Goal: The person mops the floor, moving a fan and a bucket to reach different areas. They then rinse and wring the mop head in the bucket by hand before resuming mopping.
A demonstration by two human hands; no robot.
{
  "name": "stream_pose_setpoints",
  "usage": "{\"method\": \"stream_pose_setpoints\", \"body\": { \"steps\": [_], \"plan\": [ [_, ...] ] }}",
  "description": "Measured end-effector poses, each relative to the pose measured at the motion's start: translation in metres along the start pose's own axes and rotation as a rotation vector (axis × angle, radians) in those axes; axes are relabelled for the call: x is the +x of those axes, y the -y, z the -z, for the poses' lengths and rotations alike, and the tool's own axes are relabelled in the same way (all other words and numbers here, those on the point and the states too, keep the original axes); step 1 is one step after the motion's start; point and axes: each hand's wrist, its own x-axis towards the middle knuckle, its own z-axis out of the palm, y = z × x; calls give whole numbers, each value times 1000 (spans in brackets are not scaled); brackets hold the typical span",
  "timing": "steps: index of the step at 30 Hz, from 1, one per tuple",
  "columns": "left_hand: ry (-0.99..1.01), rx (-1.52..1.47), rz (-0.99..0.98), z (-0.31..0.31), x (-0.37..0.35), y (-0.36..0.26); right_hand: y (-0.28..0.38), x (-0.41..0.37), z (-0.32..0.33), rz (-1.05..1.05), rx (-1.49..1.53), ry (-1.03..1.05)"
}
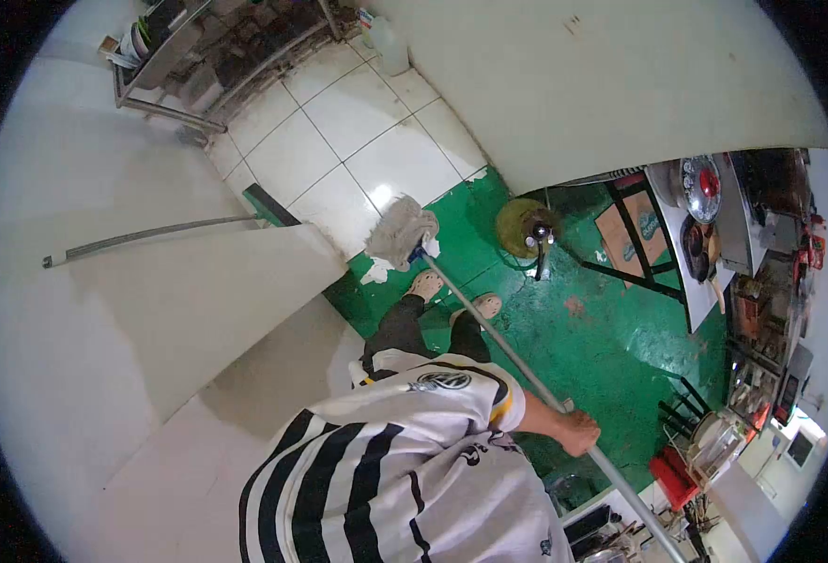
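My right hand (578,433) is closed around the grey metal handle of a mop (489,328), on its upper stretch. The handle runs slantwise from the lower right to the mop head. The grey string mop head (400,233) lies on the floor where white tiles meet green paint, just ahead of my feet. Whitish patches show beside the strings. My left hand is out of sight; the striped shirt (386,469) fills the lower middle.
A long-handled tool (151,237) leans by the left wall. A gas cylinder (527,228) stands right of the mop head. Further right is a table with a pot lid (700,188) and pan. A metal rack (170,114) and plastic jug (391,47) are ahead.
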Motion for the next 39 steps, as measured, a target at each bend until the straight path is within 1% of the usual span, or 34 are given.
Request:
{"method": "stream_pose_setpoints", "body": {
  "steps": [1,3,4,6,7,8,9,10,11,12,13,14,15,16,18,19,20,21,22,23,24,25,26,27,28,29,30,31,33,34,35,37,38,39],
  "plan": [
    [-27,16,7,2,-6,8,-20,-3,0,69,-75,26],
    [195,-48,97,33,-23,44,-72,-7,-3,-72,-31,56],
    [209,-32,177,36,-32,72,-102,-7,-3,-145,-8,77],
    [127,134,248,52,-71,150,-183,1,-14,-282,151,163],
    [48,168,387,97,-104,167,-226,4,-22,-354,277,213],
    [35,322,408,101,-135,225,-272,-8,-55,-304,53,4],
    [-43,445,549,147,-177,238,-311,-22,-113,-437,153,-84],
    [-177,555,684,169,-219,276,-355,-39,-160,-429,190,29],
    [-278,666,831,194,-267,310,-381,-64,-214,-538,133,-1],
    [-390,665,1055,218,-317,355,-402,-91,-267,-617,171,77],
    [-377,1067,1196,255,-356,337,-420,-114,-300,-680,112,212],
    [-440,1346,1154,289,-390,327,-434,-139,-335,-548,-67,373],
    [-227,1192,1315,308,-406,314,-440,-155,-351,-415,-247,528],
    [-247,1051,1380,319,-412,303,-436,-156,-348,-505,-81,498],
    [-217,1032,1323,316,-389,295,-433,-149,-350,-646,268,427],
    [-196,1006,1293,300,-370,289,-424,-136,-325,-655,201,440],
    [-159,752,1207,275,-348,308,-414,-112,-286,-653,141,453],
    [-138,619,1100,251,-310,300,-398,-92,-246,-540,43,463],
    [-128,650,730,213,-233,236,-328,-63,-186,-594,107,155],
    [-138,322,755,208,-187,186,-288,-39,-143,-502,267,365],
    [-79,349,551,144,-146,186,-223,-33,-118,-381,97,98],
    [14,306,238,127,-110,140,-158,-27,-96,-294,-110,-175],
    [26,182,107,110,-78,92,-101,-23,-65,-253,7,-15],
    [37,15,94,119,-57,36,-42,-19,-29,-227,130,147],
    [160,33,43,108,-37,1,-6,-37,-101,41,-31,-93],
    [177,-64,1,87,-21,-17,12,-46,-136,254,-94,-375],
    [194,-160,-37,68,-7,-33,35,-50,-128,294,-327,-211],
    [129,-98,-95,43,4,-37,47,-53,-117,326,-300,-317],
    [-10,11,-204,-2,11,-37,52,-58,-66,289,-379,-399],
    [192,63,-256,19,10,-37,48,-61,-38,254,-181,-191],
    [292,41,-184,26,10,-31,44,-64,-10,194,-113,-60],
    [489,14,-43,36,10,-10,36,-76,91,269,-343,-608],
    [430,-18,14,29,0,19,-3,-75,80,212,-326,-680],
    [369,-52,72,37,-14,47,-49,-73,59,111,-193,-579]
  ]
}}
